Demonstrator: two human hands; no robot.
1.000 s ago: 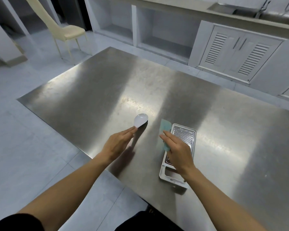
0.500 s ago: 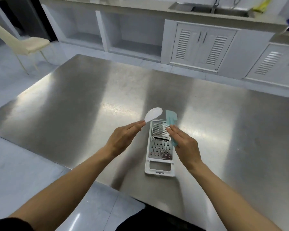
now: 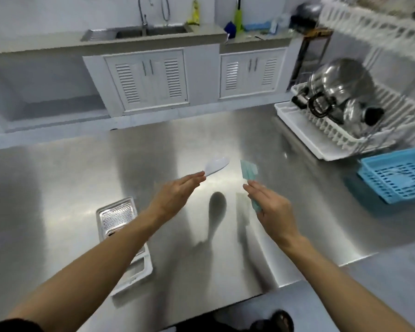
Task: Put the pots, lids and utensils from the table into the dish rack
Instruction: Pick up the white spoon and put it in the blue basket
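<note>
Head view: brushed stainless-steel table (image 3: 82, 168) runs wide and bare across the middle, its near edge dropping to floor at lower right. White slatted plastic dish rack (image 3: 326, 137) sits at the far right corner of the table, already holding shiny steel pots and lids (image 3: 340, 85) leaning upright. Blue perforated plastic basket (image 3: 398, 178) stands just beside the rack, nearer the camera. Clear surface lies between both hands and the rack. No legible writing anywhere; frame is motion-blurred. Left hand (image 3: 175, 197) raised above the table, fingers closed on the handle of a white plastic rice paddle (image 3: 216, 165), blade pointing toward the rack. Right hand (image 3: 273, 212) pinches a pale teal flat plastic scraper (image 3: 249, 171), possibly a spatula. Flat white-framed metal grater (image 3: 120, 224) lies on the table, partly under the left forearm, untouched.
</note>
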